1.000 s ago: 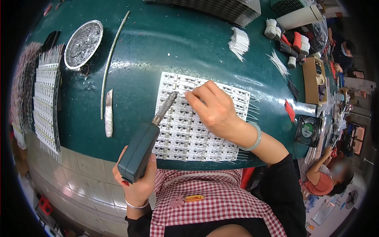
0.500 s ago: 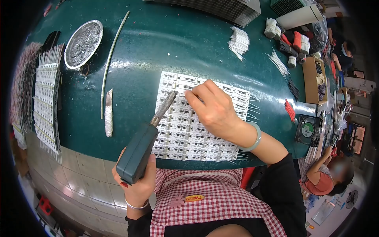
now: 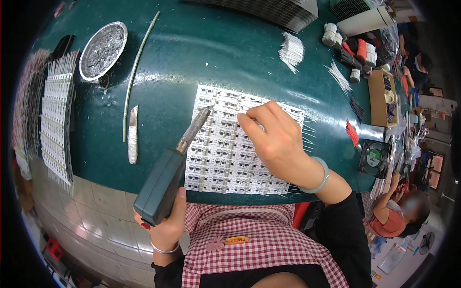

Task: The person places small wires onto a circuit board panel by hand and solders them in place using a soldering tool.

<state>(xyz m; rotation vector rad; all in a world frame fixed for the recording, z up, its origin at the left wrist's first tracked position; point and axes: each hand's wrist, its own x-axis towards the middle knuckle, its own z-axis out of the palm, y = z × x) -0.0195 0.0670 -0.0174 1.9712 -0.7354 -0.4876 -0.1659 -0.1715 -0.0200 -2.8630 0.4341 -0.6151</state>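
My left hand [image 3: 168, 229] is closed around the handle of a dark green soldering gun [image 3: 161, 185]. Its metal tip reaches the upper left part of a white circuit board panel [image 3: 196, 169], close to a small component; whether they touch I cannot tell. Over the panel's upper middle, my right hand [image 3: 274, 139] is closed in a pinch, thumb and index finger together just above the board. What the pinch holds, if anything, is too small to make out. Thin white wires [image 3: 309, 130] stick out from the panel's right edge.
Left on the green table [image 3: 168, 62] are a metal bowl of solder scraps [image 3: 103, 52], a long thin rod [image 3: 137, 67], a wrapped blade-like tool [image 3: 133, 139] and stacked wired panels [image 3: 56, 120]. White wires [image 3: 291, 52], a cardboard box [image 3: 379, 98] and a fan [image 3: 375, 158] lie right. Two people sit beyond.
My right hand has moved right, away from the soldering tip. The soldering gun in my left hand has shifted slightly left and up the board.
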